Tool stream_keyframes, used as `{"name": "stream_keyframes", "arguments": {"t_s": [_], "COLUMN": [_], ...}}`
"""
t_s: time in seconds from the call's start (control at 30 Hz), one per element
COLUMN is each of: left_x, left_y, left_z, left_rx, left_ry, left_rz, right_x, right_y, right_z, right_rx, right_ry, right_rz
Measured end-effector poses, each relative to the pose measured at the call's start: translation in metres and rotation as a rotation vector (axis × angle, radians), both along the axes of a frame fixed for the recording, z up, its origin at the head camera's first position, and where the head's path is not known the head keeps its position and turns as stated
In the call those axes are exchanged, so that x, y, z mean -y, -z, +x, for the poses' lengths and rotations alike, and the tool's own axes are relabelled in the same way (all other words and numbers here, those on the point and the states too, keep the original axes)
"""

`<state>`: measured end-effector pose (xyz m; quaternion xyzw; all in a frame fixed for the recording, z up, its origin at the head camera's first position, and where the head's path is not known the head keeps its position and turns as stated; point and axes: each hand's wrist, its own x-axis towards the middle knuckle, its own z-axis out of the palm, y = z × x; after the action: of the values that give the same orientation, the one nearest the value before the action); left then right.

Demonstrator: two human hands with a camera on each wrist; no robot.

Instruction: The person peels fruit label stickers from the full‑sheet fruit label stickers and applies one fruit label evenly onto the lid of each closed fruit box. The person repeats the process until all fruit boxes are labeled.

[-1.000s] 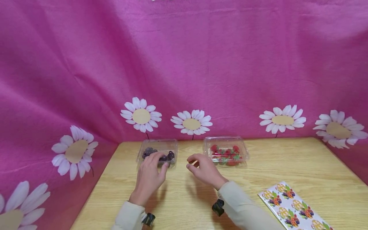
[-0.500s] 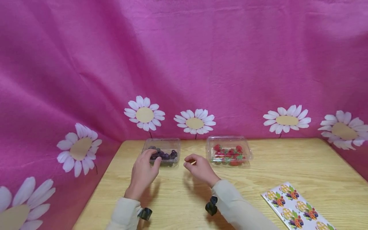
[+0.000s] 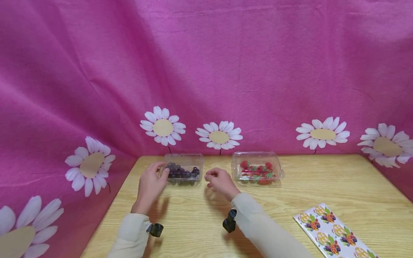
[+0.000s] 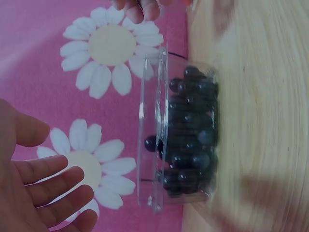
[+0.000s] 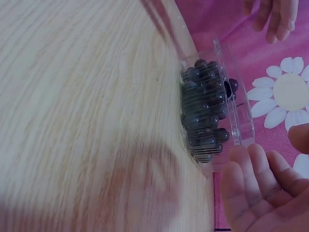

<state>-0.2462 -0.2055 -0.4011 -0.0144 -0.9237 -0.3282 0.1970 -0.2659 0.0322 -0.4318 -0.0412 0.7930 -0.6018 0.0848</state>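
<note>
A clear plastic clamshell box [image 3: 197,181] stands on the table with dark purple grapes [image 3: 182,173] inside it. My left hand [image 3: 150,184] is at the box's left side, fingers loosely bent, holding nothing. Across from it, my right hand [image 3: 222,183] hovers off the box's right side, fingers bent and holding nothing. In the left wrist view the left hand's fingers [image 4: 60,176] are spread apart from the box. The right wrist view has the right fingers [image 5: 260,169] close to the box's near end; whether they touch it I cannot tell.
Another clear box [image 3: 278,173], holding red strawberries [image 3: 258,173], stands to the right at the back. A sheet of fruit-printed stickers [image 3: 335,233] lies at the front right of the wooden table [image 3: 193,229]. A pink flowered cloth [image 3: 264,71] hangs behind.
My left hand has drawn back leftward from in front of the grape box, showing more grapes. The right hand has shifted slightly left, toward that box. The head view has turned a little.
</note>
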Motion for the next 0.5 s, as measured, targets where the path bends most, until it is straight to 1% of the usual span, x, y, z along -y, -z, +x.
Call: {"name": "stream_keyframes", "arguments": {"t_s": [0.13, 0.3, 0.4, 0.5], "left_x": [0.008, 0.016, 0.020, 0.025], "left_y": [0.002, 0.000, -0.002, -0.001], "left_z": [-0.004, -0.009, -0.012, -0.016], "left_rx": [0.016, 0.014, 0.037, 0.077], "left_ry": [-0.025, -0.051, -0.054, -0.067], "left_rz": [0.019, 0.047, 0.061, 0.090], "right_x": [0.004, 0.008, 0.011, 0.012], "right_y": [0.002, 0.001, -0.001, -0.004], "right_z": [-0.004, -0.007, -0.009, -0.010], "right_rx": [0.019, 0.023, 0.034, 0.061], "right_ry": [0.001, 0.010, 0.016, 0.015], "right_rz": [-0.004, 0.019, 0.028, 0.033]}}
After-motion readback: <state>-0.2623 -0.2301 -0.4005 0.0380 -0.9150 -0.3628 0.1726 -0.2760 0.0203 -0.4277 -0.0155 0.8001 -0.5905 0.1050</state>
